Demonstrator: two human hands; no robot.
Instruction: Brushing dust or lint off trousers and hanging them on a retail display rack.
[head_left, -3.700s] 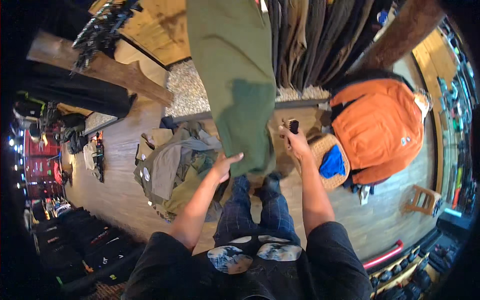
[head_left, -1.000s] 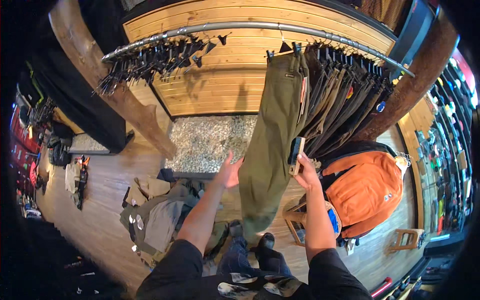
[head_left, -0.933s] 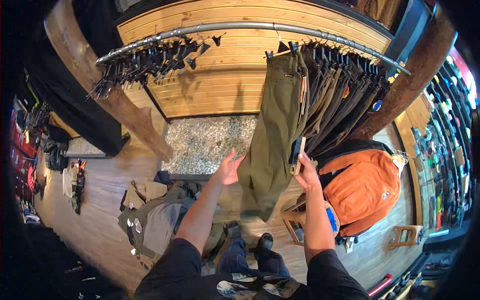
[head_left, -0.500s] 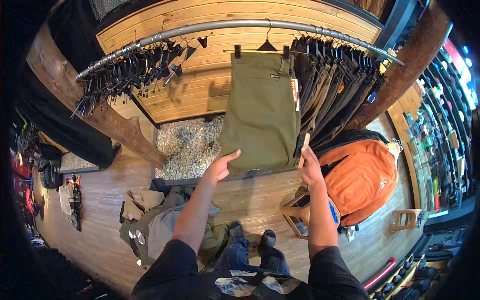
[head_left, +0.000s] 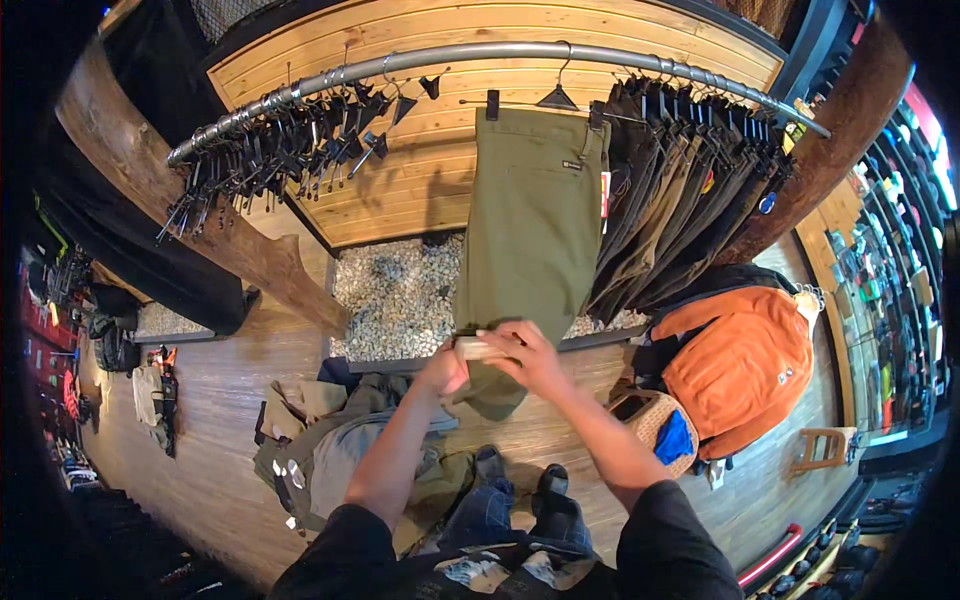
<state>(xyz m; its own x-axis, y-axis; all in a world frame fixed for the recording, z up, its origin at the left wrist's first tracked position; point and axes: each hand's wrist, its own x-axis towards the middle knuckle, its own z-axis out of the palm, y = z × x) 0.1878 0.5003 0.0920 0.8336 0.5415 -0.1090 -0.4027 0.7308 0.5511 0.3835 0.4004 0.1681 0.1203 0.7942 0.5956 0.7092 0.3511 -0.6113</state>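
Olive trousers point(head_left: 530, 215) hang by their waistband from a clip hanger point(head_left: 557, 98) on the metal rail. In front of their lower part, my two hands come together around a small pale strip point(head_left: 478, 348), perhaps a tag or tape; its kind is not clear. My left hand point(head_left: 445, 372) is closed on the strip's left end. From the right, my right hand point(head_left: 532, 358) closes its bent fingers over the other end. Below my hands the bottom of the trousers hangs tilted. A red and white label point(head_left: 605, 194) shows along their right edge.
Many bare clip hangers point(head_left: 290, 140) crowd the rail's left; dark and brown trousers point(head_left: 670, 190) hang at right. Clothes lie heaped on the floor point(head_left: 345, 445). An orange jacket point(head_left: 740, 365) and a woven basket point(head_left: 655, 425) with blue cloth stand at right. Pebbles point(head_left: 395, 295) lie under the rail.
My right hand has brought the pale strip left to meet my left hand, which now grips it too. The trousers' lower part has swung and bunched behind my hands.
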